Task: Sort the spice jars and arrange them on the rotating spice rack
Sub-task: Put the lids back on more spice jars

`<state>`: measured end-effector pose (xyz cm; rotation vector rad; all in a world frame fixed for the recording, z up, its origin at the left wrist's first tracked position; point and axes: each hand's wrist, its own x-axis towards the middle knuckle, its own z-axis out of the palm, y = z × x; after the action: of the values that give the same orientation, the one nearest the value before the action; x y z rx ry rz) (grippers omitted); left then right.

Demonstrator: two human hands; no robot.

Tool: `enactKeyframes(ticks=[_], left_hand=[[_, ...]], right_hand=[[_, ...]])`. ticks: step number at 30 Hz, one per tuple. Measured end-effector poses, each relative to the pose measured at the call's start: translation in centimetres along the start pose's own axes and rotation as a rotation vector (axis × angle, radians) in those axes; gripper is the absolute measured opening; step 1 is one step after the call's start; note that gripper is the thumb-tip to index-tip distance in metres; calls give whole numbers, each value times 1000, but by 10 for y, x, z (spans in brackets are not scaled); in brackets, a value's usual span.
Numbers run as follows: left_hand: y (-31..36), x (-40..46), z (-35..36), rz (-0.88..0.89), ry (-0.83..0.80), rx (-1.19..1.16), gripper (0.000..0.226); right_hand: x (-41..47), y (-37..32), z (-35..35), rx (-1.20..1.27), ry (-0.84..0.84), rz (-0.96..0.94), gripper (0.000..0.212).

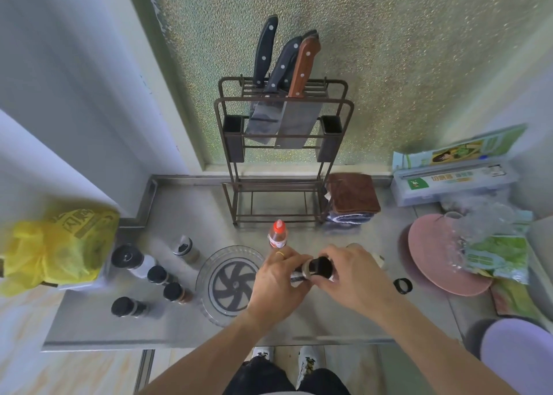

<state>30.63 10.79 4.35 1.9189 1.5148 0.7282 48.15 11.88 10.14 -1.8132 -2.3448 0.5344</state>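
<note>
A round clear rotating spice rack [209, 263] with a dark pinwheel centre lies on the steel counter, bare of jars. Just right of it, both hands hold one spice jar [319, 267] with a black cap, tilted on its side. My left hand [276, 278] wraps the jar's body; my right hand [348, 272] grips the cap end. Several black-capped spice jars [157, 275] stand left of the rack, with a grey-lidded shaker [184, 246] behind them. A small red-capped bottle [277, 234] stands behind my left hand.
A metal knife rack [282, 152] with three knives stands at the back. Folded brown cloths [353, 195], a pink plate [431, 254] with plastic packets, a loose black ring [402, 286] and a wrap box [452, 182] lie right. A yellow bag [57, 248] sits left.
</note>
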Motion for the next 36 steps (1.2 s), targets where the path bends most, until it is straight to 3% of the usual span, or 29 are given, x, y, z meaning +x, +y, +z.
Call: enactKeyframes(ticks=[3,6,10,14,16,19,22,24,27,30,31,32,34,36], left_hand=[[-5,-6,2,9,-29,26,31],[-6,-7,0,20,-28,18,30],[-3,-5,-3,40,-18,-1,31],[-1,-2,-6,44,-32,7,30],[0,-1,-7,47,-25,12,30],[1,-2,-6,46,-25,22,30],[1,-2,-5,53,-37,32,31],[2,-2,-5,58,-34,38,30],[2,-3,-4,65,-35,32,30],[2,-2,-3,47,-29,30,30],[1,-3,-3,47,-27,41,29],[1,-3,-3,46,-27,48,29],[-1,-4,-2,42,-27,49,28],[-2,-5,-2,33,-29,41,30]], right_hand=[[0,0,6,-30,-26,33,45],[-1,3,7,61,-50,-22,39],[-3,-4,2,4,10,101,51],[-4,1,-3,123,-65,-18,43],[-4,-4,-3,56,-27,40,37],[-3,-9,-2,-38,3,145,61],[-4,-2,0,123,-72,93,53],[-3,-4,-4,43,-76,94,42],[-3,-6,-12,-29,-113,146,59],[-3,2,-9,168,-144,57,48],[-4,0,-10,130,-146,61,41],[-3,1,-8,72,-116,66,45],[-3,-1,-6,-66,-100,70,83],[-3,1,-5,27,-136,94,67]])
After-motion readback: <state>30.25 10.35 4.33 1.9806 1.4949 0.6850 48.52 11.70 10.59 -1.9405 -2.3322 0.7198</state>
